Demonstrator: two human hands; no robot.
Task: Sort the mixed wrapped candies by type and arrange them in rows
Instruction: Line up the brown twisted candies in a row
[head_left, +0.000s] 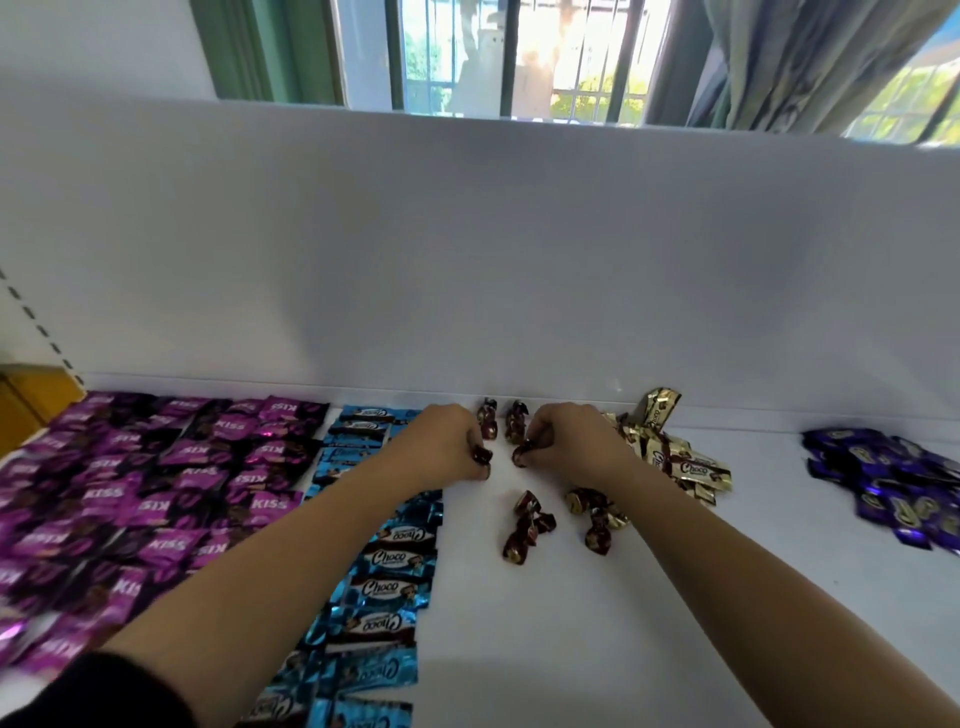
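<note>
Tabletop (675, 597) in white is carrying every candy, with a white back panel (467, 249) standing along its far edge. Purple KISS candies (130, 493) are covering the left part in packed rows. Blue Choco candies (384, 571) are running in a column just beside them, from the near edge to the panel, and the left forearm is crossing over this column. Violet candies (893, 488) are lying in a loose heap at far right, well apart from the rest. Gold Choco candies (675, 457) are sitting in a heap right of centre, partly behind the right wrist. The left hand (447, 441) is curling its fingers round a dark red candy (480, 454), and the right hand (571, 441) is pinching a second dark red candy (522, 451); both hands are facing each other low over the table, between the blue column and the gold heap. Loose dark red candies (524, 525) are lying nearer the person in two small clusters. A placed pair (487, 418) of the same kind is sitting side by side close to the panel, just beyond the fingers
</note>
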